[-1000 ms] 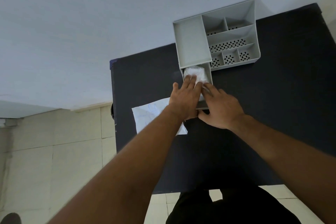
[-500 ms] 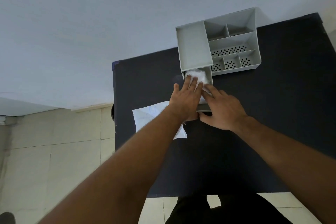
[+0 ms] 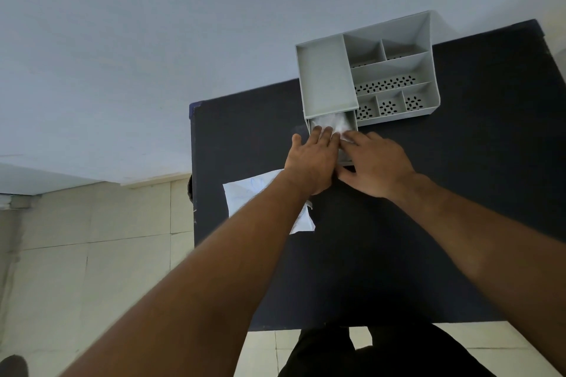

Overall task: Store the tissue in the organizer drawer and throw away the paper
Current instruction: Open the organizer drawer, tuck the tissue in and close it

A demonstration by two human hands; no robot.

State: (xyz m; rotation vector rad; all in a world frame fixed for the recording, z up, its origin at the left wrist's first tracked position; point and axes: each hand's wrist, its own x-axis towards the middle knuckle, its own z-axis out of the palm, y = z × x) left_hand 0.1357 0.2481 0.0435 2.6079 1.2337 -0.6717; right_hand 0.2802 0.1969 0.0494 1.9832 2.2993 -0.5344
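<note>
A grey organizer [image 3: 327, 76] with several compartments stands at the far side of the dark table [image 3: 459, 193]. Its drawer [image 3: 352, 119] is pulled partly out toward me, and white tissue [image 3: 332, 124] lies inside it. My left hand [image 3: 312, 159] rests flat with its fingertips on the tissue and the drawer's left part. My right hand [image 3: 373, 165] lies flat over the drawer's near right corner, fingertips touching the tissue. A white sheet of paper [image 3: 248, 193] lies on the table under my left forearm, partly hidden.
The table's left edge [image 3: 193, 177] runs close to the paper, with tiled floor [image 3: 92, 269] beyond it. A pale wall [image 3: 153, 40] stands behind the organizer. My dark-clothed legs [image 3: 382, 352] are at the table's near edge.
The drawer has slid further into the organizer, so less tissue shows. Both hands have stayed pressed on it and moved with it.
</note>
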